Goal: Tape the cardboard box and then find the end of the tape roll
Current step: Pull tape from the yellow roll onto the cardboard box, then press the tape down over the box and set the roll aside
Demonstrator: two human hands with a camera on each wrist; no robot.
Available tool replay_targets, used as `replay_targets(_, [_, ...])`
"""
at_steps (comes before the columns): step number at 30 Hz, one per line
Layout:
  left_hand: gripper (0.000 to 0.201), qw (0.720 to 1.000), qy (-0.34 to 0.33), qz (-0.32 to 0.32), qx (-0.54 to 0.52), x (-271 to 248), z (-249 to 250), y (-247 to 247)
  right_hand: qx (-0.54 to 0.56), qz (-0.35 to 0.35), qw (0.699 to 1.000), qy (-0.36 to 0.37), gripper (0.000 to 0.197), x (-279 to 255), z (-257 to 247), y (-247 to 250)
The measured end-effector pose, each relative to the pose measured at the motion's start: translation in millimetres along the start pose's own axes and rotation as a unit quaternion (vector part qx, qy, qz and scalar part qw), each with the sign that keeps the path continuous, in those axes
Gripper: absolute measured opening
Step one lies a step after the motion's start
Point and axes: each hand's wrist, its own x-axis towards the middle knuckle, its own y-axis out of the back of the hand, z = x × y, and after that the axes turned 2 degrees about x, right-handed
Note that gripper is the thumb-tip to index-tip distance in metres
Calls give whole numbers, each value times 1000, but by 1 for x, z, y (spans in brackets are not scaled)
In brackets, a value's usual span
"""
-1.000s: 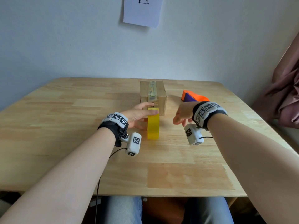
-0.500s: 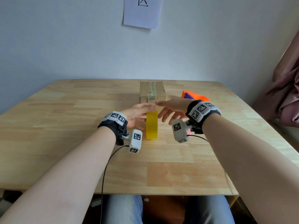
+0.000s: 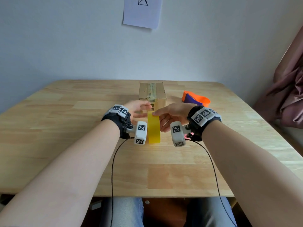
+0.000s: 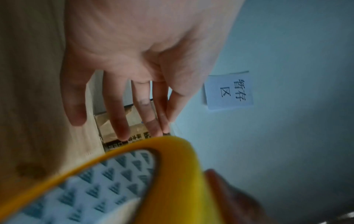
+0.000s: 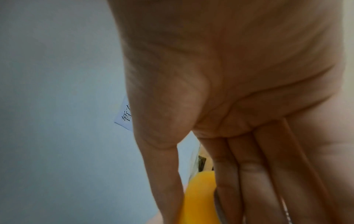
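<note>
A yellow tape roll [image 3: 153, 128] stands on its edge on the wooden table [image 3: 65, 128], just in front of the cardboard box [image 3: 152, 94], which has a strip of clear tape along its top. My right hand [image 3: 170, 113] holds the roll: its thumb lies on the top rim and its fingers rest against the right face. The right wrist view shows the roll [image 5: 199, 197] between the thumb and the forefinger. My left hand [image 3: 140, 108] hovers to the roll's left with its fingers straight and spread, touching nothing. In the left wrist view the roll [image 4: 182, 174] is close and the box [image 4: 107, 128] lies behind the fingers.
An orange and purple object [image 3: 196, 99] lies on the table right of the box. A sheet of paper [image 3: 142, 12] hangs on the wall behind. Pink fabric [image 3: 288, 95] hangs past the table's right edge. Cables run from both wrists over the near edge.
My right hand has swung left from near the orange object and taken hold of the roll. My left hand has let go of the roll's top and opened beside it.
</note>
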Motion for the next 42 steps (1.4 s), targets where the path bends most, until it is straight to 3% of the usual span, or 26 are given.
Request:
replay_targets(3, [16,1000,7,-9,5,-3,-3,0,15,44,999,5,37,-1,0,13])
replay_targets(6, [19,1000,12,-6,9,1,-10,-4,14,150,988,27,44,-2,3,33])
replay_targets(9, [20,1000,11,-9,10,8,-16,-8,-18,258,965,40,37,-8,8,53])
replay_targets(15, [20,1000,0,1,4,22,-30,-15,-168,380,909,-39,38,-3,54,85])
replay_targets(21, [15,1000,-20,11,22,37,-33,-20,-190,379,902,-87,44,12,91,96])
replay_targets(26, [17,998,-46,20,27,46,-31,-12,-227,369,897,-84,55,15,77,95])
replay_targets(29, [17,998,-55,24,34,50,-29,-9,-242,431,869,-18,43,13,44,86])
replay_targets(31, [14,997,-64,28,31,52,-29,-9,-218,445,865,81,35,19,21,77])
replay_targets(35, [15,995,-88,45,27,55,-35,-10,-217,351,869,273,35,31,-14,46])
replay_targets(39, [19,993,-102,50,12,58,-44,-4,-253,246,897,266,46,57,-21,21])
replay_targets(42, [25,992,-115,52,13,59,-46,-1,-235,259,898,269,48,75,-15,18])
